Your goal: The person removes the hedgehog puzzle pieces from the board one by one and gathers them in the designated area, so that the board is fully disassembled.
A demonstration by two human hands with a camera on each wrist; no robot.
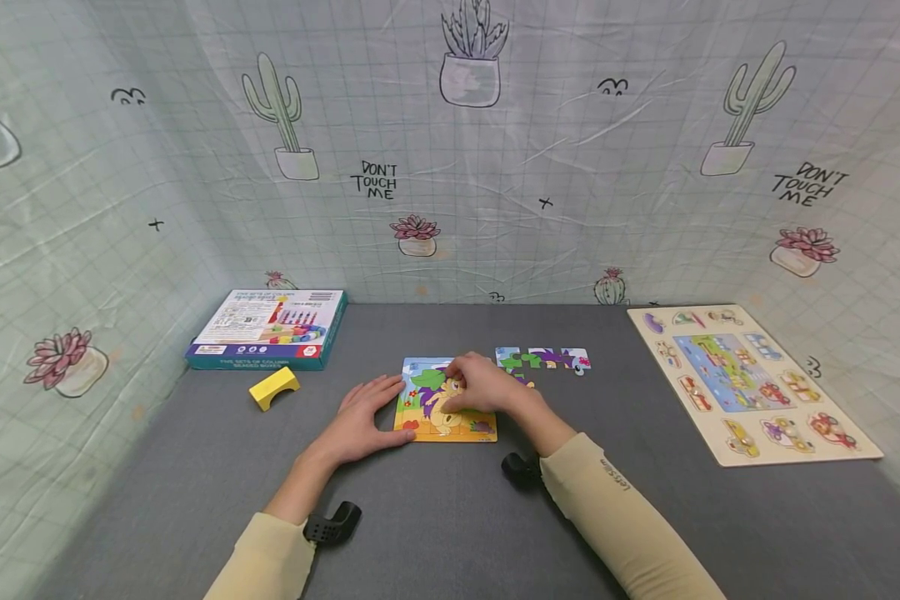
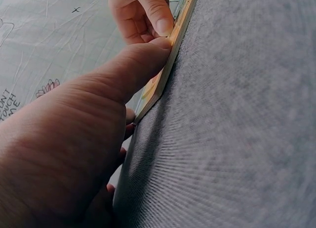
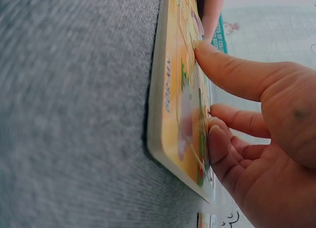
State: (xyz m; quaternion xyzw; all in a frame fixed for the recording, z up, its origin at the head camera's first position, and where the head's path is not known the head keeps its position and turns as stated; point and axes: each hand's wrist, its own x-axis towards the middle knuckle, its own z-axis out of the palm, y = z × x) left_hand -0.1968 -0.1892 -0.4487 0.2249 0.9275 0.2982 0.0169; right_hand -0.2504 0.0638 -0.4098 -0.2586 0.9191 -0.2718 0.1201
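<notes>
A cartoon jigsaw puzzle [image 1: 409, 420] in a flat tray lies at the middle of the table, showing a yellow and purple animal. My left hand [image 1: 362, 418] rests at its left side, fingers extended along the edge and thumb on the lower left corner. Over the picture, my right hand [image 1: 482, 385] touches the surface with thumb and fingertips spread apart. In the right wrist view the thumb [image 3: 229, 67] presses on the board, with nothing visible between it and the fingers. Several loose puzzle pieces [image 1: 543, 358] lie just beyond the right hand, partly hidden by it.
A flat boxed toy set [image 1: 266, 329] lies at the back left, with a yellow arch block [image 1: 274, 387] in front of it. On the right is a large wooden picture board [image 1: 757, 387]. A patterned curtain [image 1: 540, 150] encloses the grey table [image 1: 435, 525].
</notes>
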